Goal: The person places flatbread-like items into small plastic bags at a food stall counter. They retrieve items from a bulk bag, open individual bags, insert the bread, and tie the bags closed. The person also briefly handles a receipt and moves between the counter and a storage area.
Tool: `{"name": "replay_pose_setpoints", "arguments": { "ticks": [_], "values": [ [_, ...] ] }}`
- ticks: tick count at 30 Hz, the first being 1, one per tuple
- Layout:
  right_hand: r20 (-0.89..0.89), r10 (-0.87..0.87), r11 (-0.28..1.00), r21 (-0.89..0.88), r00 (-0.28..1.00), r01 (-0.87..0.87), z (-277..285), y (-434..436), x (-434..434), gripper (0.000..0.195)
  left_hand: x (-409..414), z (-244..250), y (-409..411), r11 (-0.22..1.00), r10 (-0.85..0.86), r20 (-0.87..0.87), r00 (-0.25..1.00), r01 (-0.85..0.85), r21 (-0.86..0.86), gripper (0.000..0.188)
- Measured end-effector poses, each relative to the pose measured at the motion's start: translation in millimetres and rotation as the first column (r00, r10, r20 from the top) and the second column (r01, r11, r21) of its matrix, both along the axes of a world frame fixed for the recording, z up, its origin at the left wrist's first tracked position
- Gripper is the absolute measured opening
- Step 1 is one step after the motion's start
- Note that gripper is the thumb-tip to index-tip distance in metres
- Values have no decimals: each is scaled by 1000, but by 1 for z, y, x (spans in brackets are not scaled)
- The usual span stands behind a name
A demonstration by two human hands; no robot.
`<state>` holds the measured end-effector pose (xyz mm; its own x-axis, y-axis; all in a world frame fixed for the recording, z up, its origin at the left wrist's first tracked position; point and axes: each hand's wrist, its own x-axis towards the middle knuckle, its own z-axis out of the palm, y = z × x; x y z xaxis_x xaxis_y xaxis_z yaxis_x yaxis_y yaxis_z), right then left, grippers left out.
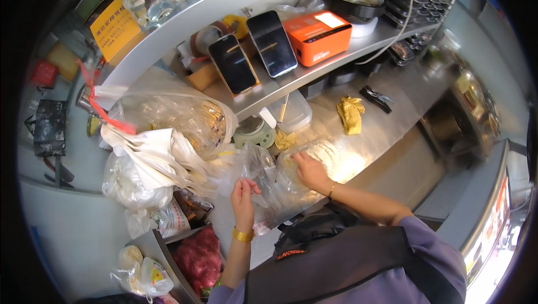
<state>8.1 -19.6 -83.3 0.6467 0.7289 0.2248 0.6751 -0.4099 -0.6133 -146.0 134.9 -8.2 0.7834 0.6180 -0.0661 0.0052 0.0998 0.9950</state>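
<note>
A clear plastic bag (282, 178) with pale, round, stacked food, perhaps flatbreads, lies on the steel counter in front of me. My left hand (243, 190) is at the bag's left side, its thumb and fingers pinched together on the thin film. Over the food, my right hand (312, 171) touches the bag with curled fingers; its fingertips are partly hidden, so I cannot tell whether they grip the film. Just beyond the bag sit a crumpled yellow cloth (285, 140) and a pale green kitchen scale (255, 132).
Left of the bag are stacked white paper bags (157, 159) and a bag of wooden skewers (210, 117). A clear plastic tub (296, 114), a yellow cloth (351, 115) and black-handled pliers (376, 99) lie behind. Two phones (273, 45) and an orange box (319, 41) stand on the shelf above.
</note>
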Motion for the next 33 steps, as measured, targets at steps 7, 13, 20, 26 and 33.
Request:
{"name": "replay_pose_setpoints", "arguments": {
  "ticks": [7, 13, 20, 26, 33],
  "values": [
    [-911, 274, 946, 198, 308, -255, 95, -55, 111, 27, 33, 10, -37, 932, 8, 64, 998, 16, -361, 25],
    [-830, 142, 861, 373, -540, -347, 74, -26, 114, 35, 64, 58, -89, 817, -151, 108, 983, 186, -546, 25],
    [-978, 141, 804, 23, 152, -594, 40, -15, 140, 21, 48, 69, -105, 896, 180, 45, 983, -145, -420, 19],
    [487, 725, 684, -428, 486, -591, 64, -57, 155, 8, 44, 50, -93, 872, 265, 163, 950, -165, -460, 25],
    [794, 587, 299, -31, 158, -954, 150, -53, 162, 11, 64, 65, -95, 980, 178, -130, 975, -187, -63, 39]
  ]
}}
